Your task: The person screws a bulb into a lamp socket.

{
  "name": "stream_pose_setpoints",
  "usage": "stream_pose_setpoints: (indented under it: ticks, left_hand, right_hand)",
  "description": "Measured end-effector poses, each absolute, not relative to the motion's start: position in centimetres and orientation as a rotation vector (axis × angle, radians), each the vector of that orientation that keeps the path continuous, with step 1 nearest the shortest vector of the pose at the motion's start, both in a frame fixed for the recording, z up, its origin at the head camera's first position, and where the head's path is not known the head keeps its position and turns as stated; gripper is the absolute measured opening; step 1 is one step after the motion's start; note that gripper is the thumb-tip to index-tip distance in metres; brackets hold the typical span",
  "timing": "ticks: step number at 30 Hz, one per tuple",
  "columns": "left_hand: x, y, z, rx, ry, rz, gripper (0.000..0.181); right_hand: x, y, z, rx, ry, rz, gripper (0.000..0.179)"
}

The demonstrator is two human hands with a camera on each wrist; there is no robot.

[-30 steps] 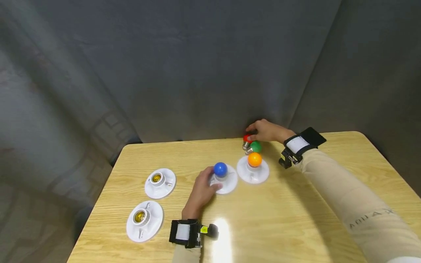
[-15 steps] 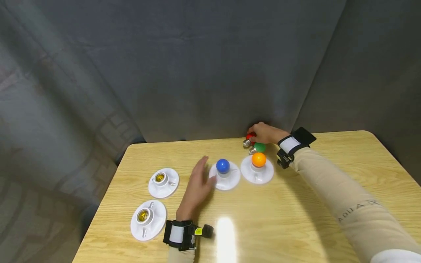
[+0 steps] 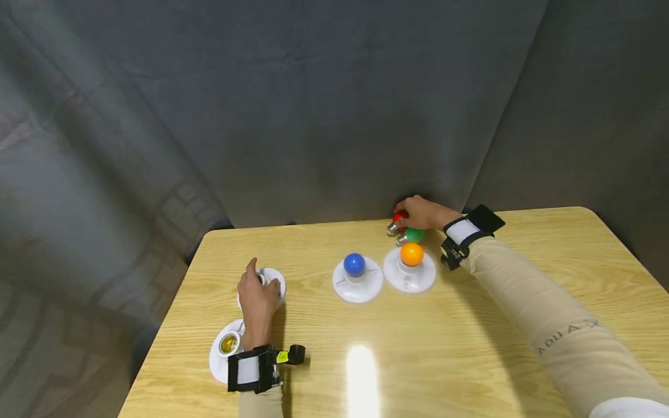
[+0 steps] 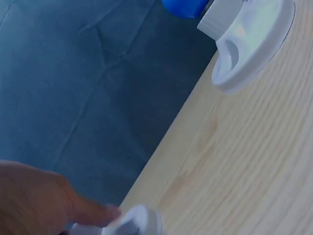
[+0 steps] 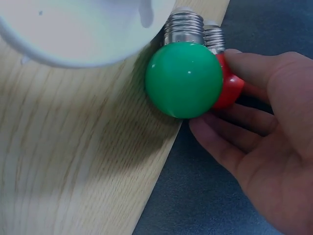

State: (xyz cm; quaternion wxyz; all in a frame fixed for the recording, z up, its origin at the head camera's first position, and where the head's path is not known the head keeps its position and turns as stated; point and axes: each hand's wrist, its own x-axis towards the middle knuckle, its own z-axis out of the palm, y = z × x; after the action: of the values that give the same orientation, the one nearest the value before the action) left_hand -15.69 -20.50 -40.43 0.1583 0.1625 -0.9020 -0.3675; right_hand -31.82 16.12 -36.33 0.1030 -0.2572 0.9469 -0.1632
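Observation:
My right hand point(image 3: 422, 212) pinches a red light bulb point(image 5: 231, 90) between thumb and fingers at the table's back edge. Against it lies a green bulb point(image 5: 183, 81), metal screw base toward the left in the head view. My left hand point(image 3: 258, 302) reaches over the far-left white lamp holder point(image 3: 280, 278), thumb and index finger spread about its socket, most of it hidden. The thumb point(image 4: 93, 211) is right at that holder's rim in the left wrist view. Another lamp holder point(image 3: 218, 359), with a bare brass socket, lies partly under the left wrist.
A blue bulb point(image 3: 354, 265) stands upright in a white lamp holder point(image 3: 360, 295) mid-table. Beside it, an orange bulb point(image 3: 412, 253) stands in another holder point(image 3: 427, 277), just in front of the green bulb. A grey curtain point(image 3: 334, 116) hangs behind the wooden table point(image 3: 428, 348).
My left hand has let go of the blue bulb's lamp holder and moved left to the far-left holder. My right hand has closed on the red bulb, which has turned slightly in place.

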Motion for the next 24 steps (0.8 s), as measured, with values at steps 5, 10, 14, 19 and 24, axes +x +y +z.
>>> stream_pose_setpoints:
  ticks: [5,10,14,19,24]
  left_hand:
    - [-15.5,-20.7,-40.3,0.527,-2.583,-1.096,0.061]
    - [-15.0,-20.6,-40.3,0.503,-2.614,-1.106,0.056]
    - [-14.2,-20.1,-40.2,0.453,-2.659,-1.105,0.055]
    - [-13.0,-19.3,-40.6,0.383,-2.673,-1.132,0.053]
    - [-11.6,-18.6,-40.7,0.328,-2.670,-1.170,0.051]
  right_hand:
    - [-31.6,15.9,-36.0,-0.731,2.819,-0.611,0.042]
    - [-30.7,16.1,-34.7,-0.772,2.886,-0.683,0.045]
    - [-29.3,16.6,-33.0,-0.792,2.966,-0.752,0.042]
    - [-26.6,17.2,-31.2,-0.793,3.064,-0.867,0.043]
    - [-22.9,17.1,-30.0,-0.791,3.086,-0.997,0.047]
